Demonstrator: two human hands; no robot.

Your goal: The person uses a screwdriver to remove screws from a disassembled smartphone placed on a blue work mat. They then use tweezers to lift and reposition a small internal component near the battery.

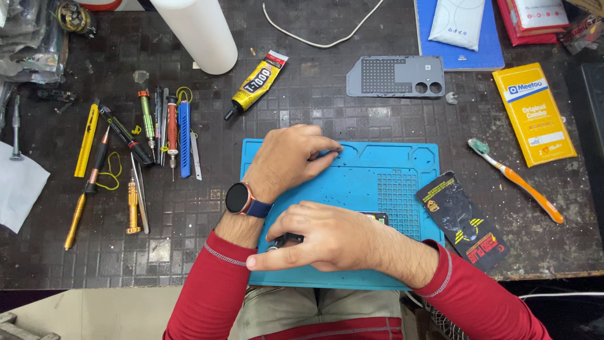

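A blue silicone work mat (352, 182) lies on the dark tiled table in front of me. My left hand (286, 160), with a smartwatch on the wrist, reaches across the mat. Its fingertips are bunched at a small compartment on the mat's top edge, and what they touch is hidden. My right hand (321, 239) rests low on the mat, fingers curled over a small dark device (377, 218), index finger stretched to the left. Only slivers of the device show beneath the hand.
Screwdrivers, tweezers and pry tools (157, 132) lie spread to the left. A glue tube (258, 82), a grey phone back cover (395, 77) and a white cylinder (195, 31) sit behind the mat. At right are a toothbrush (516, 179), a yellow packet (533, 113) and a black packet (462, 220).
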